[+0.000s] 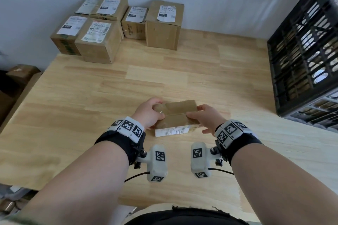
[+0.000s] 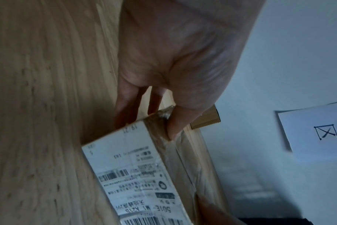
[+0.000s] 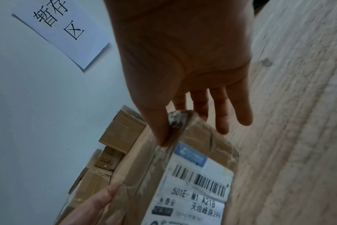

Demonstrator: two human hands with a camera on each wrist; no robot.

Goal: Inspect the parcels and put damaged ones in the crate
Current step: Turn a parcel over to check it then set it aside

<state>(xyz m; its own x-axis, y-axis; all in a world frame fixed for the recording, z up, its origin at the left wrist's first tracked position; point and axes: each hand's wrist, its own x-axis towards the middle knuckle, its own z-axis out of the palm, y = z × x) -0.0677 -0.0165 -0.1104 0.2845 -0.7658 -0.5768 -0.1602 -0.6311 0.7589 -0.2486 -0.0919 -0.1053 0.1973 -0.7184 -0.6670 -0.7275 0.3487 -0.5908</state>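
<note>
Brown taped parcel [image 1: 176,115] with white barcoded label; black lattice crate [image 1: 300,56]; pale wood-grain table [image 1: 91,115].

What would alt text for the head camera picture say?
Two hands, left hand and right hand, hold a small taped parcel by its ends over a wooden table. Six labelled boxes stand by the far wall; a black crate sits right.

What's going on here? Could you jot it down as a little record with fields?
Held item: small taped parcel, white label facing the person
Left hand: grips the parcel's left end
Right hand: pinches the right end
Surface: wooden table
Waiting: stack of parcels by the wall, far left
Crate: black, on the right, already holding parcels
</note>
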